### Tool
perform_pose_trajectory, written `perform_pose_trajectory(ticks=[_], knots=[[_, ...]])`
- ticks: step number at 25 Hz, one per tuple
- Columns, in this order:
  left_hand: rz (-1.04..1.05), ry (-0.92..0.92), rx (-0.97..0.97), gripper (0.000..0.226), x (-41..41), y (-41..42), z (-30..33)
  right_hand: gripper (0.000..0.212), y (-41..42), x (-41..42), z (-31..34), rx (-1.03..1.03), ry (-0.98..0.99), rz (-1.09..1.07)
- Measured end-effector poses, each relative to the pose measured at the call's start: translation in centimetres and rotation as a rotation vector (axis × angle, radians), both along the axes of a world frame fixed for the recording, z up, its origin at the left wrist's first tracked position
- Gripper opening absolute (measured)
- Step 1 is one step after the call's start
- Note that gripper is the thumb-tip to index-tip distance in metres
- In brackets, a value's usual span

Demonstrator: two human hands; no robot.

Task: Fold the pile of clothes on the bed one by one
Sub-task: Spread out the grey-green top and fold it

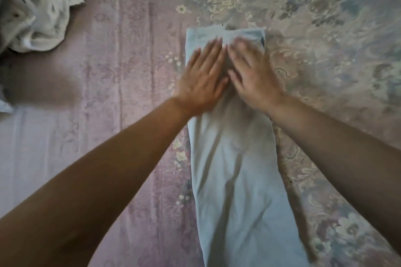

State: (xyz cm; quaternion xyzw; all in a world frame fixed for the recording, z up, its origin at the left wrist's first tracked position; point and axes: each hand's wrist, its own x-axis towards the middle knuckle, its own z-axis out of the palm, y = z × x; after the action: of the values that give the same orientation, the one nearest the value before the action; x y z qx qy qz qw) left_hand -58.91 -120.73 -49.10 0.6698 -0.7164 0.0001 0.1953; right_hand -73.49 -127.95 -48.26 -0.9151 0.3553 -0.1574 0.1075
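Observation:
A pale blue garment lies flat on the bed as a long narrow strip, running from the near edge of the view up to the middle. My left hand presses palm down on its upper part with straight fingers. Beside it my right hand lies flat on the same cloth, fingers spread and slightly blurred. The two hands almost touch at the fingertips. A pile of white and grey clothes sits crumpled at the top left of the bed.
The bedspread is pinkish with a floral pattern, turning grey-blue at the right. A bit of pale cloth shows at the left edge.

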Motion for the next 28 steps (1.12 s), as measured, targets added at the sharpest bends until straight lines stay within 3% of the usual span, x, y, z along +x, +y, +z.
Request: perform_pose_trajectory(ticks=[3, 5, 9, 12, 15, 17, 23, 25, 28], knots=[[-0.08, -0.192, 0.083, 0.058, -4.6, 7.1, -2.7, 0.055, 3.1, -4.5, -4.0, -0.047, 0.208, 0.162], [-0.066, -0.17, 0.184, 0.059, -7.3, 11.5, -3.3, 0.059, 4.8, -7.1, -5.5, -0.086, 0.301, 0.068], [-0.078, -0.092, 0.279, 0.061, -11.7, 17.6, -2.9, 0.06, 8.6, -9.5, -4.3, -0.148, 0.24, -0.046], [-0.247, -0.074, 0.295, 0.063, -14.5, 24.9, -2.1, 0.055, 15.8, -12.9, -2.8, -0.171, 0.195, 0.248], [-0.584, -0.139, 0.324, 0.069, -14.5, 33.2, -1.2, 0.058, 23.3, -18.3, -1.8, -0.083, 0.335, 0.552], [-0.757, -0.195, 0.32, 0.076, -12.5, 36.4, -0.7, 0.065, 25.5, -22.3, -1.4, -0.03, 0.451, 0.642], [-0.668, -0.219, 0.277, 0.072, -7.9, 34.0, -1.0, 0.075, 23.9, -26.4, -1.2, -0.083, 0.591, 0.642], [-0.679, -0.174, 0.204, 0.052, -8.3, 32.5, -1.4, 0.065, 23.4, -25.8, -1.2, -0.125, 0.576, 0.667], [-0.565, 0.047, 0.114, 0.029, -9.8, 31.6, -1.9, 0.044, 23.6, -25.1, -1.1, -0.168, 0.489, 0.634]])
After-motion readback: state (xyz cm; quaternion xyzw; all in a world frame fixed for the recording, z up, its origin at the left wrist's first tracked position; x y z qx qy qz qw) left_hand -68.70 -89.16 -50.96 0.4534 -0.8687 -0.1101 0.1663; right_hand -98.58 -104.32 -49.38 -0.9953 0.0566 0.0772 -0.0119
